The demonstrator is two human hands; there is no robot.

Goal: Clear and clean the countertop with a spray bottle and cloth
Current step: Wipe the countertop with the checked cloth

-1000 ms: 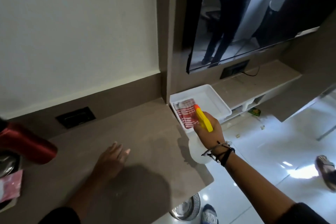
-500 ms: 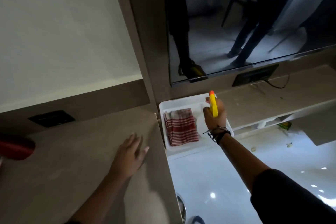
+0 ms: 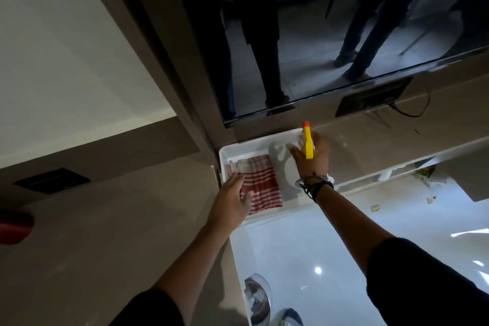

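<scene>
A white plastic tray [image 3: 264, 141], rectangular with rounded corners and a raised rim, sits on a low shelf just beside the end of the counter [image 3: 105, 219]. The counter is a smooth, matte beige slab with a square edge, faintly glossy where light catches it.

Inside the tray's left half lies the cloth [image 3: 260, 185], a soft folded rectangle with red and white stripes, slightly rumpled along its upper edge. The left hand [image 3: 232, 200] reaches over the counter edge into the tray, fingers spread loosely and fairly wide, fingertips touching the cloth's left side without closing on it.

The right hand [image 3: 312, 157] is wrapped around the bottle [image 3: 307, 144] over the tray's right half. The bottle has a hard yellow plastic trigger head with an orange nozzle tip pointing away, and a pale translucent rounded body that shows below the palm. Whether its base touches the tray floor cannot be told. Thin dark cord bracelets circle the right wrist.

Above the tray hangs a glossy black screen [image 3: 344, 34], mirror-like, reflecting dim legs. A flat black outlet [image 3: 373, 99] with a thin cable sits under it. At the counter's far left edge is a red rounded object [image 3: 16, 226], mostly cut off. The floor [image 3: 330, 233] is shiny white tile.
</scene>
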